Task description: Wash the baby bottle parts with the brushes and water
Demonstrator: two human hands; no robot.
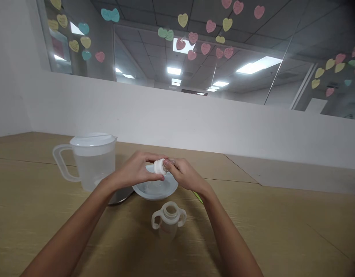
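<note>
Over a pale bowl [142, 192], my left hand [134, 169] holds a white baby bottle collar [159, 167] between thumb and fingers. My right hand [187, 175] is closed on the clear teat [168, 164] that sticks out of the collar's right side. The teat is partly hidden by my fingers. Water seems to lie in the bowl, with something clear in it that I cannot make out. Nearer to me, between my forearms, an open baby bottle [169, 221] with two side handles stands upright on the table.
A lidded clear pitcher [95, 169] with a big handle stands at the left. Beside it a dark, round, flat thing [121, 196] shows partly behind my left forearm. Something thin and green [198, 197] lies by my right wrist. A white wall [177, 119] rises behind the table.
</note>
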